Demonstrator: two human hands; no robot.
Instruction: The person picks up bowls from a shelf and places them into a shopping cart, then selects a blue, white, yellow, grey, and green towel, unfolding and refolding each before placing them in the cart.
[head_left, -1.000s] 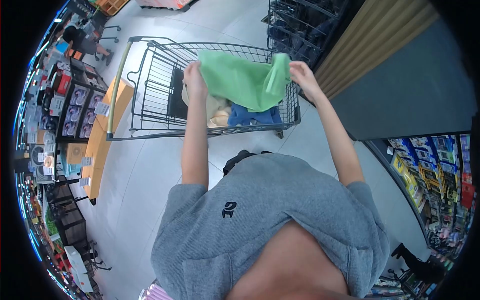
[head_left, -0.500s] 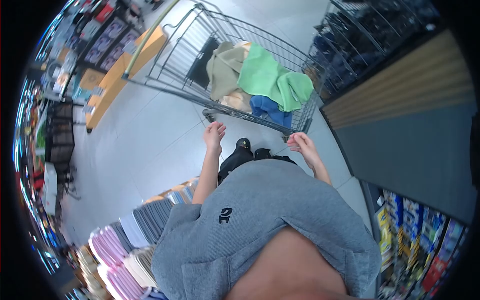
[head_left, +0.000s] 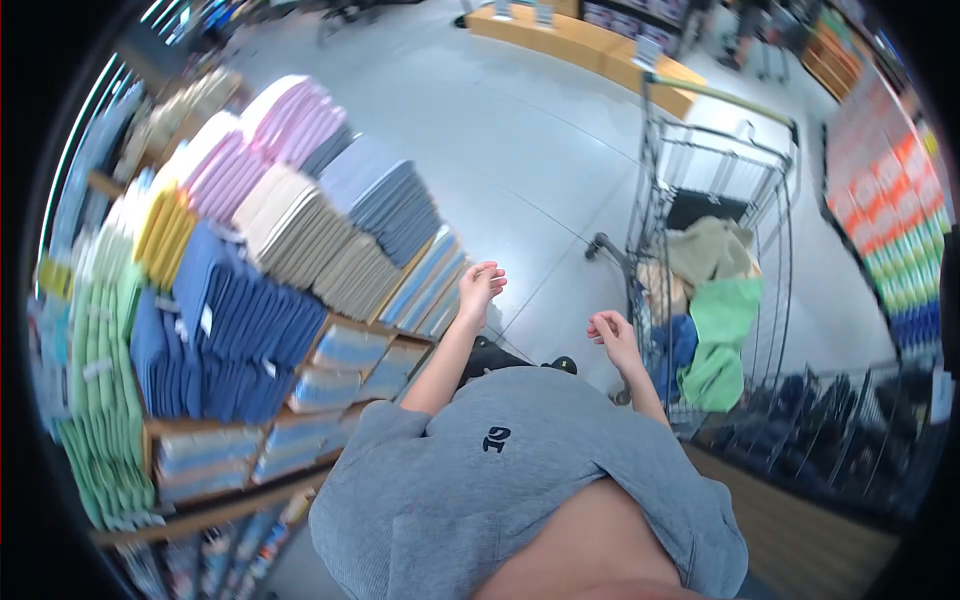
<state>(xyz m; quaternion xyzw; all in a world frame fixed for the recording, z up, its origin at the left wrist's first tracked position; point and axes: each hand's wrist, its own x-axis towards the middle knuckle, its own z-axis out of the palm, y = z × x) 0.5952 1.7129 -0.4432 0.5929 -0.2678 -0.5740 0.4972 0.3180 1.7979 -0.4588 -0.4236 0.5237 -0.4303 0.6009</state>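
Observation:
My left hand (head_left: 482, 290) is held in the air near the front edge of a display of folded cloths. It is empty, with its fingers loosely bent. To the right, my right hand (head_left: 613, 335) hangs just beside the wire cart (head_left: 787, 270), also empty and with fingers loosely curled. In the cart lie a green cloth (head_left: 722, 340), a grey-beige cloth (head_left: 708, 250) and a blue cloth (head_left: 680, 342). On the display, blue cloths (head_left: 240, 320), beige cloths (head_left: 320, 245) and grey-blue cloths (head_left: 385, 195) are stacked in piles.
Green cloths (head_left: 98, 370) and pink cloths (head_left: 292, 115) stand on the left of the display. A wooden bench (head_left: 570, 48) is at the back. Wire baskets with dark items (head_left: 830, 430) are at lower right. A person's legs (head_left: 742, 35) show at the far upper right.
The view has turned to the left, so the cart now appears on the right and the cloth display fills the left. Both hands remain raised and empty.

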